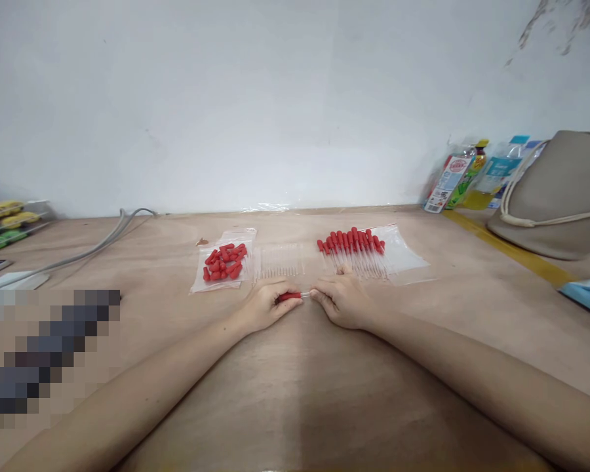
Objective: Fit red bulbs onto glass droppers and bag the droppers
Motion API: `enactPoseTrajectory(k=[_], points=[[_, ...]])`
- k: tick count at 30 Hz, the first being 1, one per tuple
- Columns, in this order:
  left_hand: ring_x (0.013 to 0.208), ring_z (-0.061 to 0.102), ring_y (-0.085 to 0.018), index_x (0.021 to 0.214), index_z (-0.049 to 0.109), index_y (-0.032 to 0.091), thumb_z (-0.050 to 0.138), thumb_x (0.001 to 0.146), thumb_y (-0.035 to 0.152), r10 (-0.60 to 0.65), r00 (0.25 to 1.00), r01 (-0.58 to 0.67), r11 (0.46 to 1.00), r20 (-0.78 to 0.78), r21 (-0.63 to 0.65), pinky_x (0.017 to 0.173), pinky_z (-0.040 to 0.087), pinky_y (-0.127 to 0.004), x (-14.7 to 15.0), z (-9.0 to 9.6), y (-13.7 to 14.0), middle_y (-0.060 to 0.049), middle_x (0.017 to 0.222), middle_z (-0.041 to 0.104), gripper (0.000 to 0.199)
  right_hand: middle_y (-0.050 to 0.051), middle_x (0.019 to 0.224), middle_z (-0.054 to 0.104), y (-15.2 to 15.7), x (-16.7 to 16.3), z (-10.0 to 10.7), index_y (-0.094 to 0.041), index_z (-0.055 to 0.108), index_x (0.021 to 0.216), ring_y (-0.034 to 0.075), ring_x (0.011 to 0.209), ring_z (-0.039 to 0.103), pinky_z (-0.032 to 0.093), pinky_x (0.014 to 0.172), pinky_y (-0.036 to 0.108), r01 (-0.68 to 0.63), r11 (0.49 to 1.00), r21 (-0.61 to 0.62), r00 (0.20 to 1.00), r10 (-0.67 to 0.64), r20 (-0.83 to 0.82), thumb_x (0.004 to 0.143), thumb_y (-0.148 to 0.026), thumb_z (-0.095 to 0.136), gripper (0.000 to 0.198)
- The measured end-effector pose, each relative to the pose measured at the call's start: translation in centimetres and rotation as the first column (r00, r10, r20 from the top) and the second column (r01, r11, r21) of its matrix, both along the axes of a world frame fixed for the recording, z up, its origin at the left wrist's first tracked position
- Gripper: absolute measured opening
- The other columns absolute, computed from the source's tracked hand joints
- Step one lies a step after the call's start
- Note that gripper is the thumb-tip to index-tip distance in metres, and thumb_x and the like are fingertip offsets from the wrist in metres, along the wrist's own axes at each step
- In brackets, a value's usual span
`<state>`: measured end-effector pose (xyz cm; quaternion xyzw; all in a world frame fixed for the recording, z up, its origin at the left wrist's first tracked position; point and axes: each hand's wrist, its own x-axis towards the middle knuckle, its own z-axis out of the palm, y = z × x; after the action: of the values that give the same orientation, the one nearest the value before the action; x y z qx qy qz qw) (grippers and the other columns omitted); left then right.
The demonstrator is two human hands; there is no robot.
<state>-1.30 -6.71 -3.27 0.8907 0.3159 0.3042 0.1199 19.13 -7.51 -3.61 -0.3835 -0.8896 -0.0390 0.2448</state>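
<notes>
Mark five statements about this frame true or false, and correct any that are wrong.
1. The left hand holds a red bulb. True.
2. The right hand is empty. False: it holds a clear tube.
3. The loose red bulbs lie to the right of the bulb-topped tubes. False: they lie to the left of them.
4. Clear tubes without bulbs lie between those two groups. True.
5. The grey-brown bag with a cord is at the far left of the view. False: it is at the far right.
</notes>
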Motion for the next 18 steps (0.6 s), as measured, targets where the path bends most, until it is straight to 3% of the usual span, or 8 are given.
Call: enactPoseTrajectory(k=[4, 11, 13, 15, 18], points=[[0.069, 0.056, -0.012, 0.085, 0.062, 0.015, 0.050, 0.084, 0.028, -0.011, 1.000, 0.011, 1.000, -0.012, 0.024, 0.063, 0.044, -0.023, 0.0, 0.0, 0.0, -0.004, 0.077, 0.062, 0.018, 0.000, 0.065, 0.064, -0.3, -0.4, 0.2, -0.017, 0.057, 0.069, 0.010, 0.056, 0.047, 0.019, 0.068, 0.030, 0.026, 0.994, -0.108, 0.999, -0.022, 0.032, 0.090, -0.024, 0.033, 0.032], [0.065, 0.054, -0.011, 0.088, 0.060, 0.017, 0.055, 0.081, 0.027, 0.133, 0.991, -0.133, 0.991, -0.004, -0.030, 0.060, 0.044, -0.022, 0.6, 0.7, -0.3, -0.001, 0.077, 0.061, 0.012, 0.002, 0.070, 0.064, -0.9, -0.4, 2.0, -0.017, 0.056, 0.071, 0.013, 0.062, 0.054, 0.026, 0.071, 0.031, 0.096, 0.980, -0.173, 0.993, -0.083, 0.083, 0.089, -0.026, 0.035, 0.029], [0.060, 0.052, -0.010, 0.098, 0.054, 0.017, 0.058, 0.078, 0.027, 0.186, 0.982, -0.185, 0.980, 0.010, -0.073, 0.057, 0.043, -0.022, 0.5, 0.7, -0.3, 0.000, 0.076, 0.058, 0.022, 0.001, 0.066, 0.064, -0.6, 0.3, 2.8, -0.018, 0.057, 0.068, 0.012, 0.059, 0.054, 0.029, 0.070, 0.030, 0.089, 0.969, -0.230, 0.994, -0.073, 0.080, 0.086, -0.024, 0.041, 0.025], [0.054, 0.049, -0.008, 0.105, 0.047, 0.017, 0.059, 0.077, 0.026, 0.224, 0.975, -0.220, 0.968, 0.017, -0.123, 0.054, 0.041, -0.021, 0.5, 0.7, -0.3, 0.002, 0.074, 0.055, 0.033, 0.001, 0.063, 0.064, 0.1, 1.3, 3.5, -0.018, 0.060, 0.065, 0.012, 0.057, 0.053, 0.031, 0.063, 0.027, 0.119, 0.938, -0.324, 0.993, -0.119, 0.019, 0.082, -0.024, 0.045, 0.022], [0.052, 0.046, -0.007, 0.099, 0.051, 0.017, 0.056, 0.078, 0.023, 0.207, 0.978, -0.209, 0.966, -0.033, -0.153, 0.052, 0.038, -0.019, 0.4, 0.7, -0.2, 0.005, 0.066, 0.050, 0.022, 0.001, 0.061, 0.064, 1.8, 2.6, 4.4, -0.018, 0.061, 0.061, 0.013, 0.057, 0.055, 0.033, 0.054, 0.024, 0.236, 0.841, -0.486, 0.939, -0.326, -0.108, 0.077, -0.025, 0.046, 0.023]])
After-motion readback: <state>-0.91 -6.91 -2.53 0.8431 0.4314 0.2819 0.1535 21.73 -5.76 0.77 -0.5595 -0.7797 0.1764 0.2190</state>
